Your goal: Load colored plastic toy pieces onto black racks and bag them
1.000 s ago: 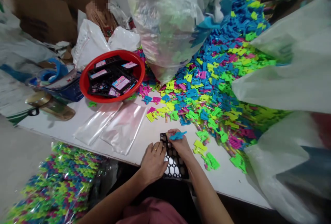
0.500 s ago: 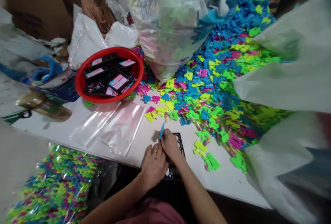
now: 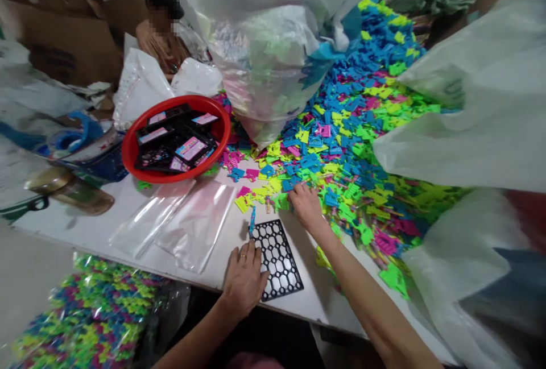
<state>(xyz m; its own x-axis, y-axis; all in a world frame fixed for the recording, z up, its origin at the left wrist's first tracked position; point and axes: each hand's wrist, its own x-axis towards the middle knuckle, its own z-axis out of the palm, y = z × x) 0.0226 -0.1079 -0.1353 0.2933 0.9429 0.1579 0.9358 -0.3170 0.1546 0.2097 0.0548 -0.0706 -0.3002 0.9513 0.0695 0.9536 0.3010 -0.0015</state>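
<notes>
A black plastic grid tray (image 3: 281,261) with rows of openings lies on the white table. My left hand (image 3: 245,275) rests along its left edge, fingers stretched out and thumb over the frame. A small blue plastic piece (image 3: 252,220) stands upright at the tray's far left corner. Beyond the tray, my right hand (image 3: 307,207) is down at the near edge of a heap of colourful plastic pieces (image 3: 336,130). Its fingers are bent together beside a green piece (image 3: 281,202); their tips and whatever they grip are hidden.
A red basin (image 3: 128,156) holds black packs with printed labels. Clear plastic bags (image 3: 191,227) lie flat near it, with a brownish jar (image 3: 81,193) to the left. Large sacks (image 3: 469,119) flank the heap. A filled bag (image 3: 85,312) sits below the table; another person (image 3: 160,45) is behind.
My right hand has left the tray corner and moved forward and right to the heap. The blue piece stays at the corner. My left hand has shifted slightly left, uncovering the tray.
</notes>
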